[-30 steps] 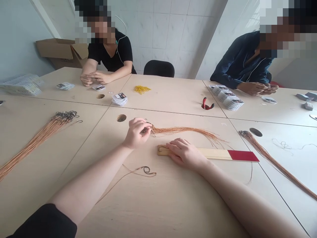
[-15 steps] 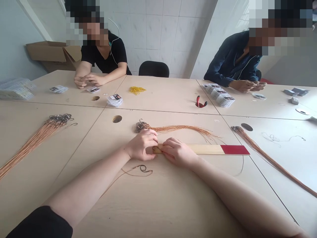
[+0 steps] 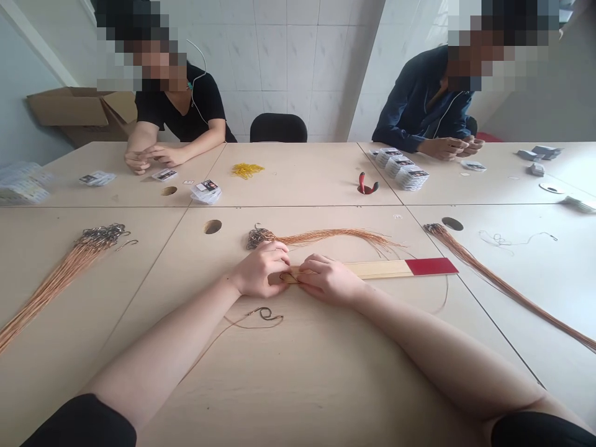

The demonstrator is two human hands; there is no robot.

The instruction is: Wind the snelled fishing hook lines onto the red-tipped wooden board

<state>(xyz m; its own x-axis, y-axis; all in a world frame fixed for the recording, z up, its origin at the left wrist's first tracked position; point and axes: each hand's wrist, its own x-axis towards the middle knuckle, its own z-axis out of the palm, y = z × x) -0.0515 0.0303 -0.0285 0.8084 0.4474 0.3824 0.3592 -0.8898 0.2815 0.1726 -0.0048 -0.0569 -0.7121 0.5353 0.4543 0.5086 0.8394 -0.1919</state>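
A flat wooden strip [image 3: 377, 269] with a red end [image 3: 432, 266] lies across the table before me. My left hand [image 3: 262, 270] is closed at the strip's left end, fingertips pressed on a dark hook [image 3: 285, 277]. Just to its right my right hand [image 3: 329, 279] pinches the line at that hook, over the strip. A thin line hangs below the strip's red end. Behind my left hand lies a bundle of hooks [image 3: 261, 237] with orange cords [image 3: 335, 234]. Nearer me rests a loose hook [image 3: 267, 314] on a cord.
Corded hook bundles lie left [image 3: 69, 267] and right [image 3: 493, 279]. Red-handled pliers [image 3: 367, 184] stand in a table hole. Across the table [image 3: 298, 180] sit two people, with packet stacks [image 3: 206, 192] and yellow pieces [image 3: 248, 170] near them.
The view has shifted slightly, so most things sit a little further left. The strip's red end is tilted a bit further away. Both hands keep their hold at the strip's left end.
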